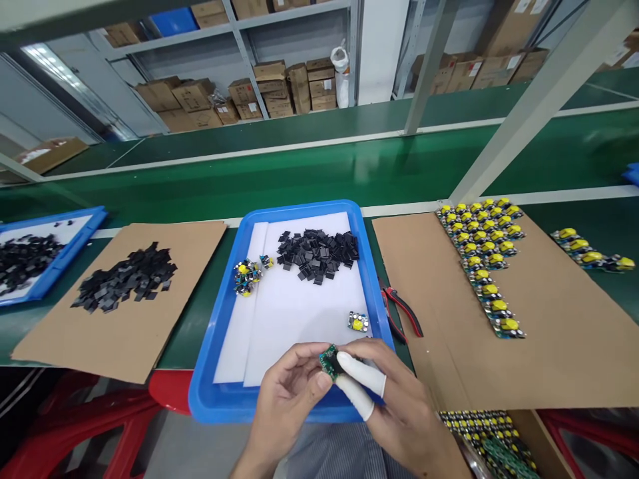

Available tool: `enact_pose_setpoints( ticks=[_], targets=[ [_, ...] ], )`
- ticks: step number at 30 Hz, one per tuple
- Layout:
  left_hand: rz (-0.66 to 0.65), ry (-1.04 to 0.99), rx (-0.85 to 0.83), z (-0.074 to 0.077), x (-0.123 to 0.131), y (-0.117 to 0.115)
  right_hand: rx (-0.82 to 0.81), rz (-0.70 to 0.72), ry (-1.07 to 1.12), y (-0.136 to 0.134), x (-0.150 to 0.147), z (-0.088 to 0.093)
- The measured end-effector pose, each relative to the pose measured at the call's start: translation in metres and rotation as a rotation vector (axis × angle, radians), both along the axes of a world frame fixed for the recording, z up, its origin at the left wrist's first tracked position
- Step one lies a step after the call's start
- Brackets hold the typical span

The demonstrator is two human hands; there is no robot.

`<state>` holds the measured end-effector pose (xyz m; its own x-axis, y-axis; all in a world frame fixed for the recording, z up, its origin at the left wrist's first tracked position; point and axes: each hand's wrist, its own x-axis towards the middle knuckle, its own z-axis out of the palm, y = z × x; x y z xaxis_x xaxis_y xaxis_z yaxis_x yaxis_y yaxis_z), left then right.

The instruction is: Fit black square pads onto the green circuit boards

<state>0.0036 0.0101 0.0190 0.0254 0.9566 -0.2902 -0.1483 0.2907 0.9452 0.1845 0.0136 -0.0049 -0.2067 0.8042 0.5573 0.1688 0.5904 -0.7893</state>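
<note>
Over the near edge of a blue tray (202, 372), both my hands meet at a small green circuit board (328, 361). My left hand (294, 386) pinches the board between thumb and fingers. White finger cots cover two fingertips of my right hand (389, 392), which press a small black piece (339, 364) against the board; its exact shape is partly hidden. Just beyond my right hand lies a single board with a yellow component (358, 322). A pile of black pieces (319, 255) and a cluster of yellow-topped boards (247, 276) rest farther back in the tray.
Red-handled pliers (404, 313) lie right of the tray. Rows of boards (482, 246) stand on cardboard (559, 352); more boards fill a box (544, 439) below. Leftward, another black pile (127, 276) sits on cardboard, beside a second blue tray (64, 256). A slanted post (529, 106) rises right.
</note>
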Motion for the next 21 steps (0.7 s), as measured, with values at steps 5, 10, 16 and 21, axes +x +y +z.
enact_pose_setpoints(
  ticks=[5, 10, 16, 21],
  targets=[
    [-0.006, 0.001, 0.008, -0.005, -0.004, 0.000, 0.125, 0.007, -0.088, -0.002, -0.001, -0.007],
    [-0.013, 0.024, 0.045, -0.008, -0.007, 0.002, 0.144, 0.030, -0.186, -0.001, -0.005, -0.009],
    [-0.020, -0.003, 0.076, -0.012, -0.008, 0.004, 0.185, 0.050, -0.220, 0.001, -0.004, -0.004],
    [-0.099, 0.020, 0.075, -0.011, -0.013, 0.003, 0.202, 0.050, -0.233, 0.008, 0.001, -0.002]
  ],
)
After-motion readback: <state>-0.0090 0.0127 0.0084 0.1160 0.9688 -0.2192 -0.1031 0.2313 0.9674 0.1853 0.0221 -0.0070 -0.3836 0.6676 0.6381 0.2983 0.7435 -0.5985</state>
